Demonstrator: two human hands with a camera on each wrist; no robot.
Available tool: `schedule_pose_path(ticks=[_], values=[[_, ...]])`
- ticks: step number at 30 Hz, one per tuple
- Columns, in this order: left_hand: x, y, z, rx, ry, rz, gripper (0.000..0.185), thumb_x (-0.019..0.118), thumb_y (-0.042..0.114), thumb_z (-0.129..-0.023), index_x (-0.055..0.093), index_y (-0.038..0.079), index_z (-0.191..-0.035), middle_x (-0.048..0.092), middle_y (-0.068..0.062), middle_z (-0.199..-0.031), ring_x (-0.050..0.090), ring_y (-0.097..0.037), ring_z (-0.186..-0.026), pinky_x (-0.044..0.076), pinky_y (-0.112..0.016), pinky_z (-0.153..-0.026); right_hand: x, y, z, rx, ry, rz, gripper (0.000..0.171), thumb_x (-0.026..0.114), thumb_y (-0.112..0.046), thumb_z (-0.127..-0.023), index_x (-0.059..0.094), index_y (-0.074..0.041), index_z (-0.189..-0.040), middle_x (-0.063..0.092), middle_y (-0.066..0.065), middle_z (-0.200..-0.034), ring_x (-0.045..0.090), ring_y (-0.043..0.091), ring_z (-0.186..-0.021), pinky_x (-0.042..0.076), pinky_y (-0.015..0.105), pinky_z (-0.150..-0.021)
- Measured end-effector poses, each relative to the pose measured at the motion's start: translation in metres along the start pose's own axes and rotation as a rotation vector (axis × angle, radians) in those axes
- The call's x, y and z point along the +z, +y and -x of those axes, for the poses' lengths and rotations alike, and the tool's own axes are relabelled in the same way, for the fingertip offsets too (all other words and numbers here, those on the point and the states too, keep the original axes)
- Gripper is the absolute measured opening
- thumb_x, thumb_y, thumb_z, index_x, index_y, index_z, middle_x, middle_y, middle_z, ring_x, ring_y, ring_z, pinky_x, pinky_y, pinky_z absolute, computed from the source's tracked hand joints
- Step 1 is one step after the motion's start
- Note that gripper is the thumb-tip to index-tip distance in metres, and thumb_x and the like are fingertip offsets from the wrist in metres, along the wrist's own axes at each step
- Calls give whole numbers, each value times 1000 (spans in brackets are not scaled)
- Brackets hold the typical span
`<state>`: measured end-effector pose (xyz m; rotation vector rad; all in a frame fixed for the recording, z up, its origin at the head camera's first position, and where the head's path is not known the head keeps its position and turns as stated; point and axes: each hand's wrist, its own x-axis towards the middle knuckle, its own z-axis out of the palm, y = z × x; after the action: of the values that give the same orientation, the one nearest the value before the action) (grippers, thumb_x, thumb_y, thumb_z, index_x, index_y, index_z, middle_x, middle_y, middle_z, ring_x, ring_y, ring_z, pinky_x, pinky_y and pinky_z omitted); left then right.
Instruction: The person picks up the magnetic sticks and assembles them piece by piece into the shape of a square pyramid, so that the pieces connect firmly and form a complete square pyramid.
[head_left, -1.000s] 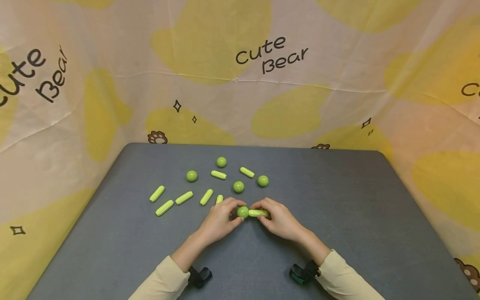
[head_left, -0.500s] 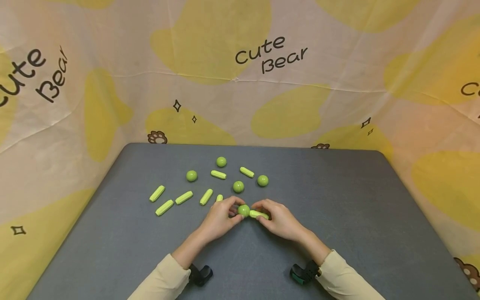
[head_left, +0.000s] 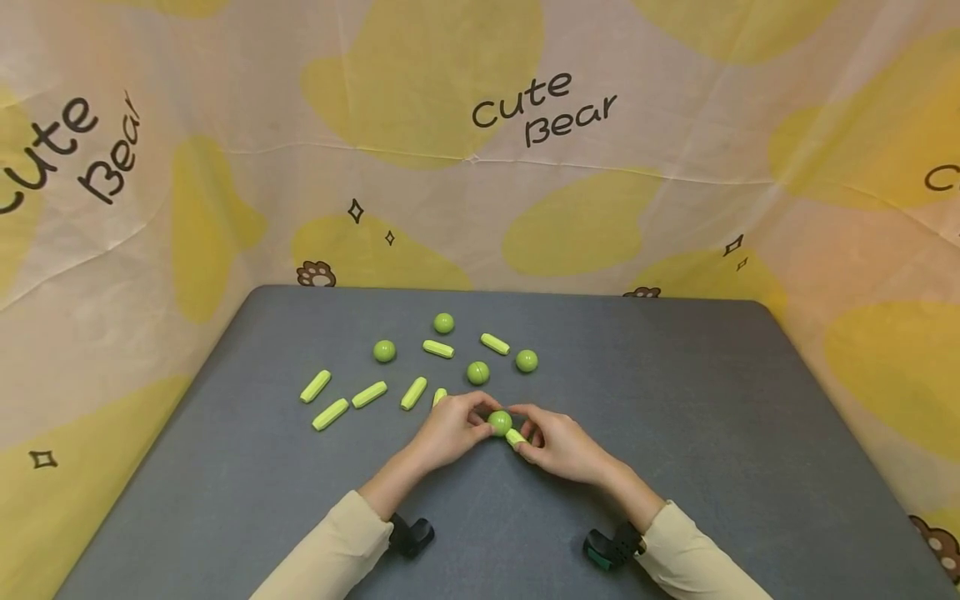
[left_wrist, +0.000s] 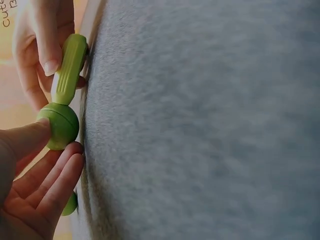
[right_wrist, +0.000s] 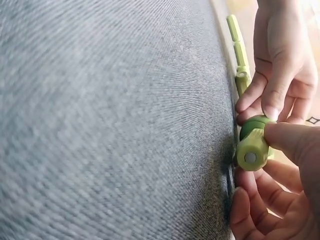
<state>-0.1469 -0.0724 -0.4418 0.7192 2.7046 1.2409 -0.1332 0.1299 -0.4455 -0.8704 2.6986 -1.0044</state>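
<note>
Near the middle of the table, my left hand (head_left: 455,429) pinches a green ball (head_left: 499,422) between thumb and fingers. A faint seam runs round this ball (left_wrist: 61,125) in the left wrist view. My right hand (head_left: 562,446) pinches a light green ribbed stick (head_left: 515,438), whose near end meets the ball's side. In the right wrist view, the stick (right_wrist: 252,151) points its free end at the camera, showing a round grey disc set in it. The ball is partly hidden behind the stick there.
Other green balls, one of them (head_left: 477,372) just beyond my hands, lie on the grey table (head_left: 675,375). Several loose sticks, such as one (head_left: 330,414) at the left, are scattered there too; another (head_left: 440,397) is partly covered by my left hand.
The ball and both hands have shifted slightly to the right or closer together. The stick has swung from lying level to slanting down and toward me. The loose pieces stay put.
</note>
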Motion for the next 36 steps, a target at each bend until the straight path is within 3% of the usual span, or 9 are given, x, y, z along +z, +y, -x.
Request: schedule_pose_path(ticks=[4,12,22,31,36], values=[[2,1,-7,-46,-10,16,17,68,13,-74,62,13,-91,64,-1,-91,61,-6,-70,46,-17,-57,0,3,0,11,19,-8,36,57,-18,-83,50,-11,-118,55,-11,-75,47,0,-54,41,18,-49],[7,4,-14,-37,-22,6,13,70,18,-73,63,14,-83,64,4,-75,58,-2,-61,45,-17,-53,0,7,-1,35,117,29,26,61,-18,-81,55,-13,-105,55,-7,-76,48,1,-58,41,17,-51],[10,8,-15,-15,-14,-19,10,67,19,-75,65,15,-85,65,5,-76,58,-3,-62,44,-17,-54,-3,6,0,8,106,40,38,62,-15,-80,52,-14,-116,55,-5,-100,48,2,-67,42,18,-58],[3,5,-11,-2,-17,0,10,63,18,-79,64,14,-88,63,6,-82,59,-3,-67,45,-18,-57,-6,9,3,-4,96,36,30,62,-15,-80,57,-16,-110,53,-4,-97,51,7,-73,43,20,-62],[-4,3,-10,10,26,-13,10,63,17,-78,64,13,-86,63,7,-81,59,-5,-68,45,-18,-58,-9,10,6,6,128,78,25,64,-19,-78,57,-14,-101,51,-5,-90,50,8,-72,43,20,-62]])
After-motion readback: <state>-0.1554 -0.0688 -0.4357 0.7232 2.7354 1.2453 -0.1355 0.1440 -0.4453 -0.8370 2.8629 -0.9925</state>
